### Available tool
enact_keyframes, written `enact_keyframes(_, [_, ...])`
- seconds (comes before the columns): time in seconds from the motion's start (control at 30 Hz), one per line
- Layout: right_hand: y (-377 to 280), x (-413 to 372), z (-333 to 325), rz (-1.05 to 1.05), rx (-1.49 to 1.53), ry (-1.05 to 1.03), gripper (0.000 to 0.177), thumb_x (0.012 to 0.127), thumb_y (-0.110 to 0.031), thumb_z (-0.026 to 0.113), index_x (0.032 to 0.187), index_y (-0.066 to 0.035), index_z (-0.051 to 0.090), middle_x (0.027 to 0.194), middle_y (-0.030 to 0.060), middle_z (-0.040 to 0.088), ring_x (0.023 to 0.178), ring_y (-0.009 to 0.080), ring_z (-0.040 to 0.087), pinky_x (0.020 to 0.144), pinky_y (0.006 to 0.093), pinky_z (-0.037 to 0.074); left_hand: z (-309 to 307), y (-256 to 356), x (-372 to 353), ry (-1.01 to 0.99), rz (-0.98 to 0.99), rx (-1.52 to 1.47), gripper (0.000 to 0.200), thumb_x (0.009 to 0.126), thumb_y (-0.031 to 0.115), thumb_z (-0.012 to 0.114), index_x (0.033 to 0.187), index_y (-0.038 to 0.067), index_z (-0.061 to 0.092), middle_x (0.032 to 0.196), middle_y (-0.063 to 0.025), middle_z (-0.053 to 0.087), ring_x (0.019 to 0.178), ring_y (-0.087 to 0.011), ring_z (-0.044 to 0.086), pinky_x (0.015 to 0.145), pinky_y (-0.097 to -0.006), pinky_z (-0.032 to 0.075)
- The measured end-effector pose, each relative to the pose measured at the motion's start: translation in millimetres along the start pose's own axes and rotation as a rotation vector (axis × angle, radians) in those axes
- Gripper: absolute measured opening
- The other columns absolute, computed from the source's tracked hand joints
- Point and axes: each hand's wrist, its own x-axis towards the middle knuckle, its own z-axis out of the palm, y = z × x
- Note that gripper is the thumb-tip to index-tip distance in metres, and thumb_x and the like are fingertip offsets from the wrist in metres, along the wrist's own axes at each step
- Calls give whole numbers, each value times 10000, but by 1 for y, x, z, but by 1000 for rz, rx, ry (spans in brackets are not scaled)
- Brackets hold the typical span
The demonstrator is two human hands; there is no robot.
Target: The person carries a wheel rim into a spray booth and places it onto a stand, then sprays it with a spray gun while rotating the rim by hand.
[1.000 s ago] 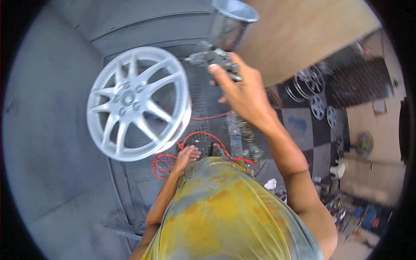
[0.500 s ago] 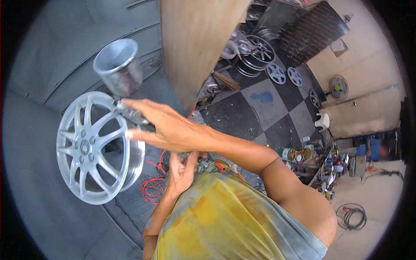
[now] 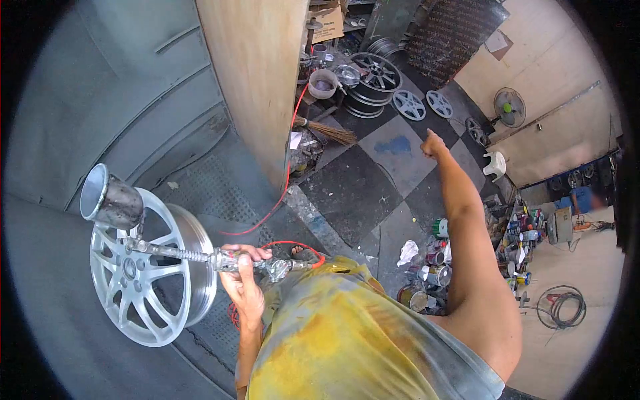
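My left hand (image 3: pixel 245 288) is wrapped round the body of a spray gun (image 3: pixel 223 259), whose long neck points left. At its far end a metal paint cup (image 3: pixel 113 200) is tilted, with its open mouth facing left. Behind the cup and neck is a silver alloy wheel (image 3: pixel 143 303), its spokes facing left and partly covered by the cup. A red air hose (image 3: pixel 319 260) meets the gun's rear end near my shirt. My right hand (image 3: pixel 435 144) is far out at the end of my stretched arm, fingers curled and nothing visible in them, over the checkered floor.
A wooden panel (image 3: pixel 257 87) stands beyond the wheel. Further off are a broom (image 3: pixel 330 131), a white bucket (image 3: pixel 323 85), several wheels and a fan (image 3: pixel 509 107). Paint cans (image 3: pixel 438 275) crowd the floor beside my right arm. A person (image 3: pixel 583 200) is at the far right.
My right hand has left the spray gun's neck and swung far out to the right. The gun and cup have moved down and left, the cup tipping from nearly upright; more of the gun shows.
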Motion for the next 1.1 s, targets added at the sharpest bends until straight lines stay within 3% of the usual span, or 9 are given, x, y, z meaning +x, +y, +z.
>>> enact_keyframes(0.07, [2,2,-10,42,42,-36,1025,712,39,676,1644,-154,296,1177,205,747,919,313,768,689,414,602,1,-3,1,11,19,16,251,1078,123,533,1268,14,412,964,-138,585,895,-234,625,901,-480,560])
enact_keyframes(0.1, [8,17,-3,23,58,10,1042,707,50,661,1653,-156,277,1118,200,760,792,282,759,606,403,581,3,-5,2,8,31,14,254,1080,129,530,1267,6,409,962,-141,584,889,-241,624,901,-484,559])
enact_keyframes(0.3, [0,29,2,25,58,-19,1031,736,72,640,1661,-164,254,1114,180,766,752,246,746,584,392,566,10,-9,-2,32,32,2,263,1082,139,531,1277,10,410,963,-142,588,893,-248,628,907,-484,555])
enact_keyframes(0.5, [-9,9,-20,70,169,-30,917,853,12,598,1669,-164,220,994,146,777,675,192,725,544,372,547,17,-11,0,41,26,-9,274,1082,145,537,1284,10,410,981,-147,596,903,-254,632,906,-484,555])
enact_keyframes(0.9, [8,35,-16,-5,37,5,846,867,-61,632,1641,-153,304,879,129,772,660,217,730,558,382,550,32,-17,-7,-10,8,-10,251,1090,118,509,1291,6,407,984,-150,598,920,-256,631,919,-484,547])
enact_keyframes(1.0, [6,34,-18,-31,184,-58,877,850,-72,669,1641,-147,297,898,152,770,681,228,731,561,388,547,34,-17,-5,-27,6,-8,254,1089,114,509,1295,6,405,981,-150,599,919,-258,633,921,-483,543])
enact_keyframes(1.1, [14,27,-16,22,219,44,732,848,-78,689,1541,-98,454,929,177,767,722,250,744,574,384,560,33,-17,-1,-40,-5,-5,255,1089,114,508,1296,8,404,977,-151,600,916,-260,635,924,-480,539])
